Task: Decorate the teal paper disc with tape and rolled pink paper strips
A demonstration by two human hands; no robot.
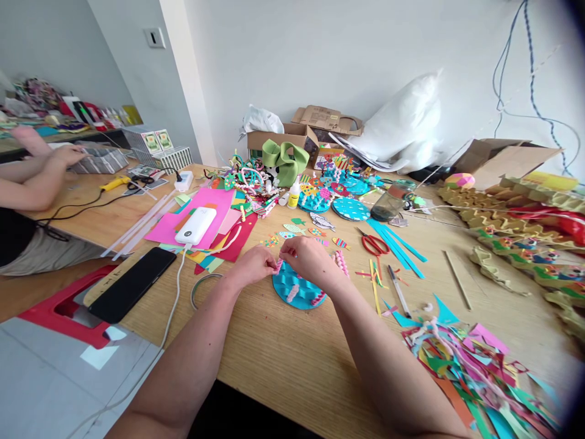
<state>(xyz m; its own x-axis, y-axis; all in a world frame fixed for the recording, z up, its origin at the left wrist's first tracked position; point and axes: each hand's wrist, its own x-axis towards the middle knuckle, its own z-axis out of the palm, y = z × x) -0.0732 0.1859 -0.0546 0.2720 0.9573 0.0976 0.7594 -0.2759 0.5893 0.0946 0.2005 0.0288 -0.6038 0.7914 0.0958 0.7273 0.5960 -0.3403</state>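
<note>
Two bare hands are working over a blue disc [299,302] on a wooden table [256,347], the disc lying between the forearms and directly below the fingers. The left hand [264,264] is bringing its narrowed fingertips to a small pink curl [278,266] at the disc's left edge, though whether it is gripping the curl cannot be told. The right hand [302,256] is bending over the far side of the disc, its fingers drawn in and its grasp hidden from the camera. A pale pink piece [292,293] is resting on the disc's wavy blue surface, while more pink twists [340,263] are lying just beside the right wrist. Beyond the hands, patterned paper fish [341,244] are spreading across the wood, with a glue bottle [294,195] standing behind them. To the right, red-handled scissors [375,245], blue strips [402,250] and a pen [399,291] are lying near a heap of coloured scraps [484,366]. On the left, a dark phone [132,285] is lying near a white device [197,225], which is sitting on coloured paper. Farther left, a co-worker's hand [68,155] is reaching to a grey box [101,161].
</note>
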